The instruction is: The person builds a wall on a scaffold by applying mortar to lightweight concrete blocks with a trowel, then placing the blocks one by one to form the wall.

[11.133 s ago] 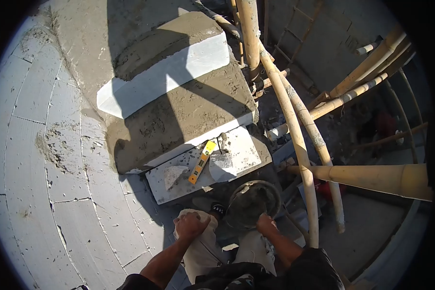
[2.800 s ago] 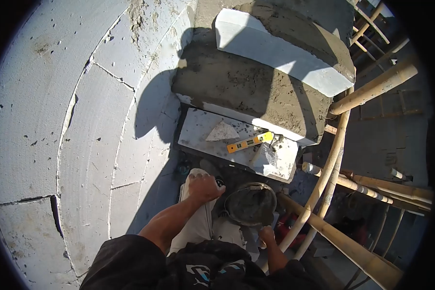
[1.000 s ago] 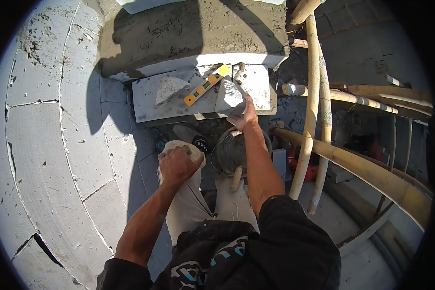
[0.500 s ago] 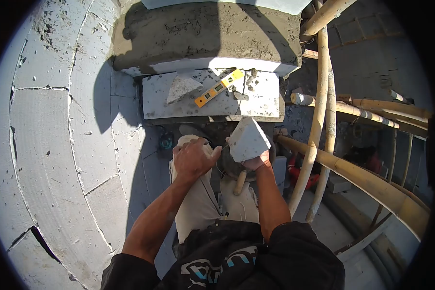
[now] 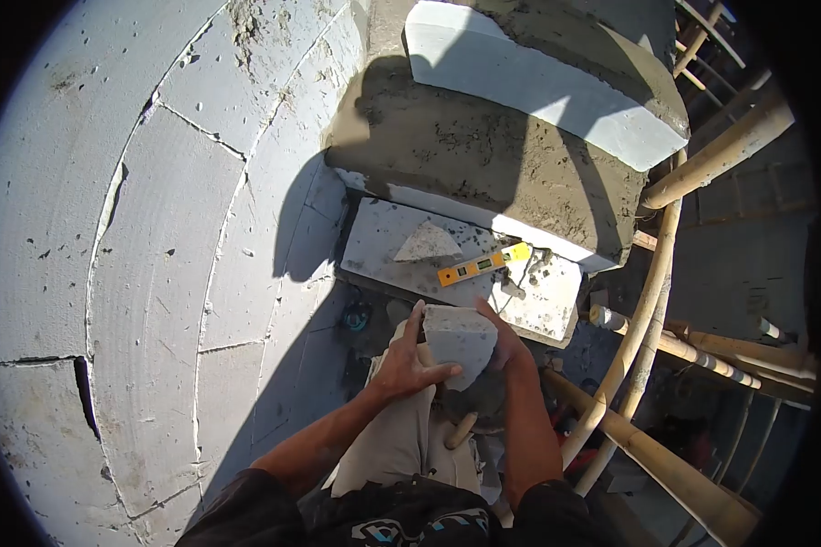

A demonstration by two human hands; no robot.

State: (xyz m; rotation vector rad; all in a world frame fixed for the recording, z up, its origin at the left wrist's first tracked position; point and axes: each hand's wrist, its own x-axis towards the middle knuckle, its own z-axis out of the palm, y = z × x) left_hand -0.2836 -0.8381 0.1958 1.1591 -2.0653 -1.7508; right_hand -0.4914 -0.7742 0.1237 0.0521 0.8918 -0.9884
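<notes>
A broken chunk of pale aerated concrete block (image 5: 462, 348) is held in front of my knees between both hands. My left hand (image 5: 405, 363) grips its left side, with the thumb across the front face. My right hand (image 5: 509, 346) clasps the right edge, its fingers partly hidden. Just beyond lies a white block step (image 5: 374, 239), bearing a yellow spirit level (image 5: 483, 264) and a triangular block offcut (image 5: 429, 242). Below the chunk, a wooden handle (image 5: 462, 430) sticks up by my leg; the tool it belongs to is mostly hidden.
A block wall (image 5: 169, 246) rises on the left. Mortar-covered step (image 5: 447, 146) and a higher white block (image 5: 538, 87) climb ahead. Bamboo poles (image 5: 652, 305) stand and cross on the right. A small teal object (image 5: 357, 316) sits low beside the wall.
My left hand has come off my knee and taken hold of the chunk, which was in my right hand alone. The chunk has been turned. The view has shifted and rotated.
</notes>
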